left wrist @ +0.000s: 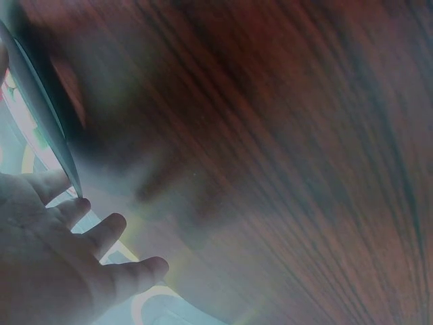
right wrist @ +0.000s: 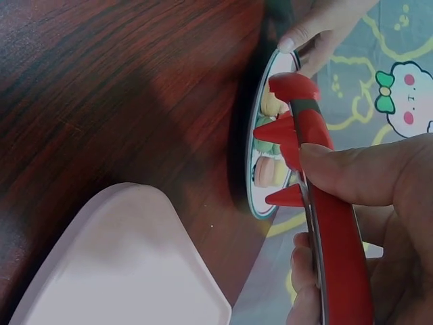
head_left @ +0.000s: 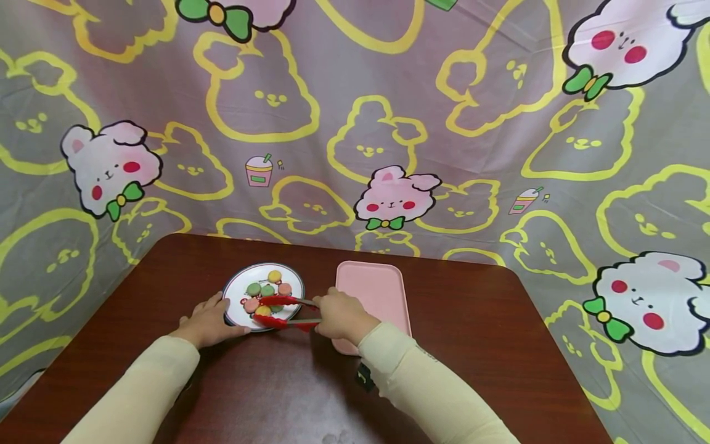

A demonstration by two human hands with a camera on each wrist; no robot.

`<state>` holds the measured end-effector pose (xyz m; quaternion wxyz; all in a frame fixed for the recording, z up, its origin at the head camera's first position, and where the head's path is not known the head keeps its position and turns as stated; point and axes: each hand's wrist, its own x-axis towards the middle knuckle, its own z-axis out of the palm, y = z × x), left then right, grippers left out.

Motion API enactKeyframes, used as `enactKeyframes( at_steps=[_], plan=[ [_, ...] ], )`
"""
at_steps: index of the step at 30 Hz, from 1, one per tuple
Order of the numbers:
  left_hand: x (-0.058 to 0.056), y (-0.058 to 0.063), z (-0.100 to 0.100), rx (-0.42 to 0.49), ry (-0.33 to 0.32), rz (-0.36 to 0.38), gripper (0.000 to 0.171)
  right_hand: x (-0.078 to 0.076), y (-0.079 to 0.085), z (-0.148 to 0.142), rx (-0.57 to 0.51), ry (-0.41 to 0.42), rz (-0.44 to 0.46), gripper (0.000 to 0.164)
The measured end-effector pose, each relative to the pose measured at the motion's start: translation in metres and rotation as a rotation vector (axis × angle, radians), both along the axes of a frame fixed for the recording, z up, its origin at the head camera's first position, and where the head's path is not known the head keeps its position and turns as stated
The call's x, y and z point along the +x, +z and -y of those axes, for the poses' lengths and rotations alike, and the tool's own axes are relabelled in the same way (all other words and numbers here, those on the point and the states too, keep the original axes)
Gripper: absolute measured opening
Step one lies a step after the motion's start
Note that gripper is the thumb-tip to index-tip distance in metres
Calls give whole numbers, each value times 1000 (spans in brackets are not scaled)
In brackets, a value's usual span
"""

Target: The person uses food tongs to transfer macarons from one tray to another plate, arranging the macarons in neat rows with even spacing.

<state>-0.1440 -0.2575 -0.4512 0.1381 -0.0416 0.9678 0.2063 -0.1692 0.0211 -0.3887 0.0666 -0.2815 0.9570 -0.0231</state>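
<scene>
My left hand (head_left: 209,322) rests against the left side of a round white plate (head_left: 235,295), fingers spread, with the thumb at its near rim. In the left wrist view, the fingertips (left wrist: 111,227) lie right by the plate's edge. Several yellow, green and pink macarons (head_left: 275,277) sit on the plate. My right hand (head_left: 342,316) grips red-tipped metal tongs (head_left: 280,300), coming in from the right. The tongs' arms are spread apart over the plate, with a yellow macaron (head_left: 262,311) and a pink one between or beside the tips.
A pink rectangular tray (head_left: 383,290) lies right of the plate, partly under my right hand and forearm. Both stand on a dark brown wooden table (head_left: 460,345). A cartoon-printed curtain (head_left: 310,160) hangs behind and at the sides of the table.
</scene>
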Motion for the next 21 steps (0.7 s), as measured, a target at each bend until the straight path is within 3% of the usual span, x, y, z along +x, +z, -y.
enactKeyframes(
  at_steps=[8, 21],
  plan=[
    [2, 1, 0, -10, -9, -13, 112, 2, -2, -9, -48, -33, 11, 59],
    [2, 3, -1, -12, -13, -15, 109, 8, 4, -27, -151, -59, -1, 60]
  ],
)
